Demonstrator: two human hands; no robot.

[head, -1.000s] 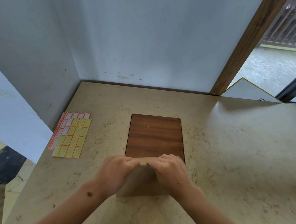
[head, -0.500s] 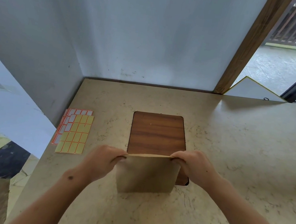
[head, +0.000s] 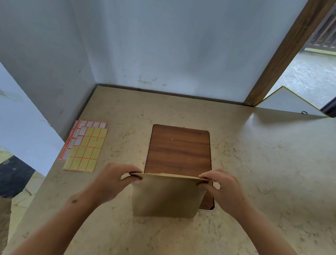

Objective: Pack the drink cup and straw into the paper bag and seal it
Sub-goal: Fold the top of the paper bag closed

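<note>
A brown paper bag (head: 166,195) stands upright on a beige marble-patterned counter (head: 262,182), its near face toward the camera and its top edge pressed flat. The left hand (head: 113,181) pinches the bag's top left corner between thumb and curled fingers; the right hand (head: 222,190) pinches the top right corner the same way. The bag's far side overlaps the near edge of a dark wooden board (head: 179,150) lying flat on the counter. Sheets of yellow and white sticker labels (head: 84,145) lie to the left, near a grey wall.
</note>
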